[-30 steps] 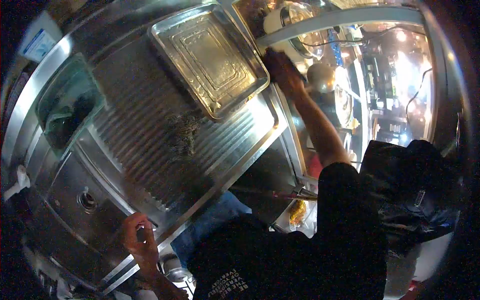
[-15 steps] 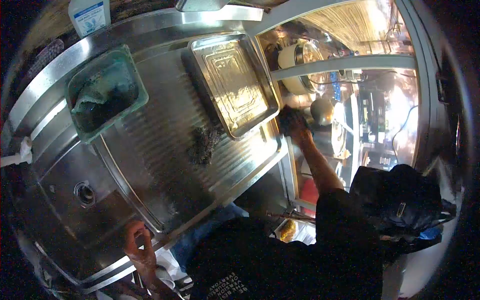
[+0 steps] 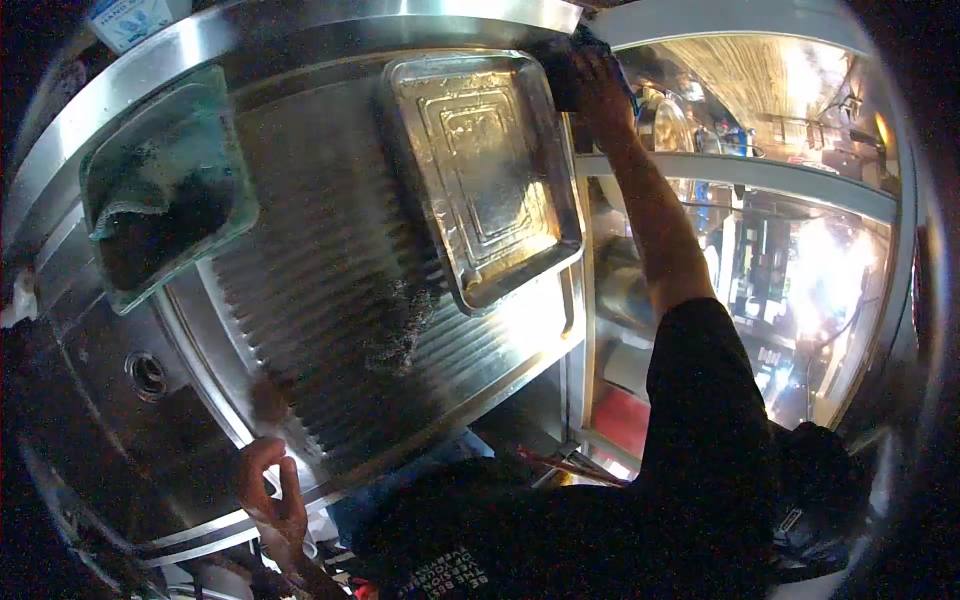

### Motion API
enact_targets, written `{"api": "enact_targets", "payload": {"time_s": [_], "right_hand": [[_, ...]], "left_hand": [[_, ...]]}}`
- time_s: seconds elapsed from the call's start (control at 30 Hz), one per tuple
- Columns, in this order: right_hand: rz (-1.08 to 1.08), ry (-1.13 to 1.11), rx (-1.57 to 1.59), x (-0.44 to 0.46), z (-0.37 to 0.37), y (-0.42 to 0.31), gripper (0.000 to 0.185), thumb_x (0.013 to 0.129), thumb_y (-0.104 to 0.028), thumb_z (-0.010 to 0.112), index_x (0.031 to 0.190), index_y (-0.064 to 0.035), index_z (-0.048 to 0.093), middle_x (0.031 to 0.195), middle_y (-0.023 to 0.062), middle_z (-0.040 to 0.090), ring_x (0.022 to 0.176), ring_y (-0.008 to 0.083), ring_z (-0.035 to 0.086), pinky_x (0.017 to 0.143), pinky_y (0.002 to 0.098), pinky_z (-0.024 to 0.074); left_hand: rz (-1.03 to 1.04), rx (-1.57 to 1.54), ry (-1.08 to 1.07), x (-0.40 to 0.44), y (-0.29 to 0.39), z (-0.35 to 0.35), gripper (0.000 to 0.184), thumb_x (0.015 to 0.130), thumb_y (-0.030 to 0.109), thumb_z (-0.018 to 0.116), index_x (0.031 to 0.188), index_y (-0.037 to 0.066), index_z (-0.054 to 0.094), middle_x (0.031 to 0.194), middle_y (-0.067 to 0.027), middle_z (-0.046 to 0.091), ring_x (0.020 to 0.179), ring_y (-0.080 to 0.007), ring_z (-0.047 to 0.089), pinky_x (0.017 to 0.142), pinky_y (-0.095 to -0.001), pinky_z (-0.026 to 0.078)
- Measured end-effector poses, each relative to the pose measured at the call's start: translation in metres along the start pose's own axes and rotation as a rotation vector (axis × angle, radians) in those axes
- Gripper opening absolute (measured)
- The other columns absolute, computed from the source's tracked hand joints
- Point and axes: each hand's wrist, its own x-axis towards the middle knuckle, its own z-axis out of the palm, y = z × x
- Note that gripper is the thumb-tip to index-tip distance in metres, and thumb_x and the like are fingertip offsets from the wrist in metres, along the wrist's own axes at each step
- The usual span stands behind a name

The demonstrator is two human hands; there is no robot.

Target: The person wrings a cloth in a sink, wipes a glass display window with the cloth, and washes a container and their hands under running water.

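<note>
My right hand (image 3: 604,92) is stretched out at the top right, pressed to the metal upright beside the far corner of the tray. Its fingers close over a dark cloth (image 3: 574,70), partly hidden by the hand. Just left of that hand lies a shallow metal tray (image 3: 490,170) on the ribbed drainboard (image 3: 320,250). My left hand (image 3: 272,495) hovers near the front edge of the sink, fingers loosely curled and apart from the thumb, with nothing in them.
A greenish clear plastic tub (image 3: 170,185) with dark, sudsy contents stands at the left. The sink drain (image 3: 146,376) is below it. A hand soap bottle (image 3: 130,22) stands behind. Dark speckled scraps or suds (image 3: 405,325) lie beside the tray. Framed openings (image 3: 740,180) border the right.
My right hand has moved up along the frame with the dark cloth, from beside the tray's near corner to its far corner. My left hand keeps almost the same pose. The view has shifted.
</note>
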Motion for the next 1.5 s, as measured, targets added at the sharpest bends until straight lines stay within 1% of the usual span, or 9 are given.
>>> {"api": "enact_targets", "payload": {"time_s": [0.27, 0.37, 0.53, 0.73, 1.07, 1.13, 1.37, 1.43, 1.5], "right_hand": [[-0.003, -0.176, 0.136, -0.083, -0.034, -0.044, 0.057, 0.088, -0.015, 0.055, 0.144, -0.0049, 0.051, 0.148, 0.0163, 0.050, 0.141, 0.0348, 0.042, 0.120, 0.0452, 0.0320], [-0.164, 0.429, -0.017, -0.083, 0.020, -0.032, 0.052, 0.089, -0.014, 0.054, 0.141, -0.0048, 0.054, 0.140, 0.0186, 0.055, 0.136, 0.0364, 0.046, 0.117, 0.0459, 0.0360], [-0.148, 0.452, -0.066, -0.004, 0.042, -0.017, 0.053, 0.091, -0.016, 0.052, 0.143, -0.0052, 0.053, 0.145, 0.0171, 0.052, 0.138, 0.0347, 0.044, 0.120, 0.0490, 0.0289], [0.003, 0.055, -0.275, -0.015, -0.025, -0.031, 0.054, 0.092, -0.021, 0.051, 0.144, -0.0080, 0.053, 0.150, 0.0104, 0.051, 0.144, 0.0310, 0.040, 0.126, 0.0486, 0.0192], [0.069, 0.741, -0.265, -0.049, -0.053, 0.082, 0.038, 0.086, -0.034, 0.060, 0.119, -0.0169, 0.070, 0.124, 0.0132, 0.065, 0.122, 0.0331, 0.055, 0.120, 0.0600, 0.0289], [0.220, 0.438, -0.360, -0.064, -0.079, 0.122, 0.054, 0.089, -0.041, 0.059, 0.140, -0.0223, 0.057, 0.149, 0.0108, 0.051, 0.141, 0.0329, 0.041, 0.123, 0.0583, 0.0224], [0.622, 0.995, -0.534, -0.114, -0.224, 0.222, 0.045, 0.092, -0.025, 0.055, 0.134, -0.0112, 0.062, 0.140, 0.0258, 0.053, 0.124, 0.0440, 0.051, 0.117, 0.0614, 0.0270], [0.555, 1.045, -0.412, -0.108, -0.216, 0.219, 0.057, 0.090, -0.015, 0.057, 0.139, 0.0118, 0.049, 0.158, 0.0305, 0.033, 0.149, 0.0451, 0.027, 0.123, 0.0603, 0.0189], [0.449, 1.017, -0.054, -0.100, -0.161, 0.185, 0.051, 0.091, -0.016, 0.057, 0.139, 0.0020, 0.052, 0.149, 0.0299, 0.044, 0.135, 0.0457, 0.041, 0.118, 0.0558, 0.0289]], "left_hand": [[0.019, -0.103, -0.001, 0.017, 0.018, 0.011, 0.015, 0.088, 0.009, 0.069, 0.100, 0.002, 0.067, 0.102, -0.0157, 0.069, 0.091, -0.0288, 0.067, 0.081, -0.0410, 0.053], [0.007, -0.102, 0.002, 0.016, 0.013, 0.009, 0.015, 0.088, 0.010, 0.069, 0.101, 0.003, 0.067, 0.102, -0.0156, 0.069, 0.092, -0.0280, 0.068, 0.080, -0.0405, 0.053], [0.028, -0.038, 0.048, 0.013, 0.012, 0.005, 0.015, 0.088, 0.010, 0.069, 0.101, 0.002, 0.066, 0.100, -0.0141, 0.068, 0.088, -0.0258, 0.065, 0.079, -0.0383, 0.052], [0.048, -0.069, 0.034, 0.001, 0.008, 0.005, 0.017, 0.088, 0.010, 0.068, 0.102, 0.002, 0.065, 0.098, -0.0135, 0.067, 0.087, -0.0251, 0.064, 0.078, -0.0383, 0.051], [0.041, -0.188, -0.010, -0.009, -0.006, -0.017, 0.018, 0.092, 0.014, 0.068, 0.106, 0.003, 0.066, 0.096, -0.0118, 0.066, 0.084, -0.0229, 0.064, 0.078, -0.0366, 0.053], [0.142, -0.190, 0.004, -0.009, 0.008, -0.024, 0.019, 0.092, 0.014, 0.068, 0.108, 0.003, 0.066, 0.095, -0.0102, 0.066, 0.083, -0.0199, 0.063, 0.079, -0.0354, 0.052], [0.114, -0.166, -0.091, -0.017, -0.006, -0.040, 0.020, 0.092, 0.011, 0.069, 0.110, 0.004, 0.065, 0.099, -0.0102, 0.065, 0.087, -0.0189, 0.063, 0.081, -0.0350, 0.051], [0.108, -0.163, -0.090, -0.021, -0.013, -0.035, 0.020, 0.092, 0.010, 0.068, 0.110, 0.004, 0.065, 0.096, -0.0099, 0.065, 0.086, -0.0188, 0.062, 0.081, -0.0350, 0.051], [0.115, -0.137, -0.079, -0.019, -0.002, -0.030, 0.019, 0.092, 0.010, 0.066, 0.110, 0.004, 0.064, 0.094, -0.0095, 0.064, 0.084, -0.0190, 0.062, 0.080, -0.0351, 0.051]]}}
